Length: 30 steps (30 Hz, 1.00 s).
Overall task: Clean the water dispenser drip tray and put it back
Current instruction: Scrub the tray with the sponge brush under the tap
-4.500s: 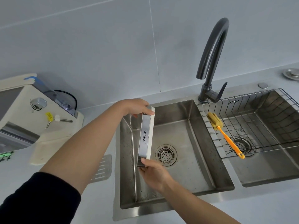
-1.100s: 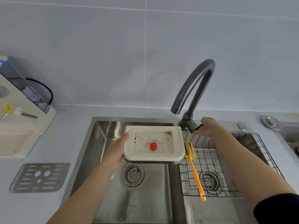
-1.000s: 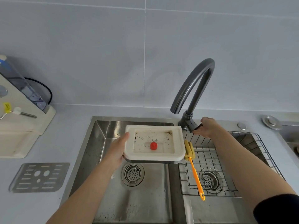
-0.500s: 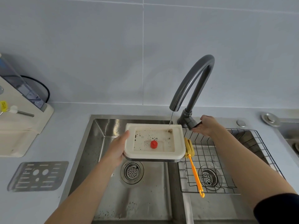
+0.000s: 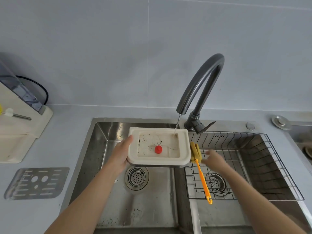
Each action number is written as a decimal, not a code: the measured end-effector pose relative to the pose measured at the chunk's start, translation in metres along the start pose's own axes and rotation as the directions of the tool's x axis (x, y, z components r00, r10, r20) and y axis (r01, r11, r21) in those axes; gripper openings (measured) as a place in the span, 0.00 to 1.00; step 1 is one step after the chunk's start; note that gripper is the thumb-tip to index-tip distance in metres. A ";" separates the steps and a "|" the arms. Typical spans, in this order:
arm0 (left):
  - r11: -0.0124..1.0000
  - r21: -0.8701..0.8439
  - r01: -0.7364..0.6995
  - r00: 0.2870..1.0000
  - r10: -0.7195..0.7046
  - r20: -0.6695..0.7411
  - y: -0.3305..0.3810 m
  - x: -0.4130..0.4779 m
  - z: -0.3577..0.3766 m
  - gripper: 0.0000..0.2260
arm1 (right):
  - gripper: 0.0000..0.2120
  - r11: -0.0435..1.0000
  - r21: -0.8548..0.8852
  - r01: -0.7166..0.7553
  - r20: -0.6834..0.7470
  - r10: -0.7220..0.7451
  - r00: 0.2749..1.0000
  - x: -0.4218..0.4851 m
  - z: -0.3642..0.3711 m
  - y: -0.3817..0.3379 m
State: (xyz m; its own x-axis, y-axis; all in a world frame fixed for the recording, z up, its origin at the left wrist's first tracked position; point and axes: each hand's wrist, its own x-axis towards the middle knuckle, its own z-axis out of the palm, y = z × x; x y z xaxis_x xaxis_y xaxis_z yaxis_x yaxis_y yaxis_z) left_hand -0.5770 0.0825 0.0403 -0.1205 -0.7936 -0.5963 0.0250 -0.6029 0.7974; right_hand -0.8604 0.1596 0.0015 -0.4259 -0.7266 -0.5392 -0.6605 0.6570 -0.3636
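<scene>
My left hand (image 5: 120, 153) grips the left edge of the white drip tray (image 5: 184, 147), holding it level over the left sink basin. The tray's floor is speckled with dark dirt and has a red float (image 5: 158, 149) in the middle. A thin stream of water (image 5: 177, 124) runs from the dark faucet (image 5: 200, 85) into the tray's back right corner. My right hand (image 5: 213, 159), fingers spread and blurred, hovers over the wire rack just right of the yellow sponge brush (image 5: 195, 153) with an orange handle, holding nothing.
The brush lies on a wire rack (image 5: 253, 166) over the right basin. The tray's perforated metal cover (image 5: 36, 183) lies on the counter at left, in front of the cream water dispenser (image 5: 20, 125). Both basins (image 5: 101, 166) have drain strainers.
My right hand left the faucet lever and dropped down toward the sponge brush. Water now flows more strongly into the tray. The left hand keeps the tray in place.
</scene>
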 end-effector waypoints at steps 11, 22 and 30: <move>0.999 0.001 -0.051 0.998 0.051 -0.026 0.001 -0.001 -0.010 0.14 | 0.08 0.983 -0.140 -0.118 -0.025 0.115 0.993 -0.041 0.050 0.031; 0.995 -0.005 -0.103 0.994 0.103 -0.041 -0.006 0.002 -0.019 0.10 | 0.08 0.928 0.173 0.330 -0.159 -0.305 0.939 -0.147 -0.029 0.040; 0.991 -0.023 -0.135 0.990 0.135 -0.035 -0.006 -0.001 0.000 0.13 | 0.42 0.769 -0.541 0.340 -0.190 -0.506 0.841 -0.153 -0.033 0.007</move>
State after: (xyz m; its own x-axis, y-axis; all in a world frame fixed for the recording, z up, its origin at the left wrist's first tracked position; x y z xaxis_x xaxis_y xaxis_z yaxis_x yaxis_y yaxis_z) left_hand -0.5770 0.0872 0.0359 -0.0813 -0.8699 -0.4865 0.0644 -0.4917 0.8684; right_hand -0.8204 0.2692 0.1065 -0.1418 -0.9819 -0.1255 -0.9874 0.1493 -0.0526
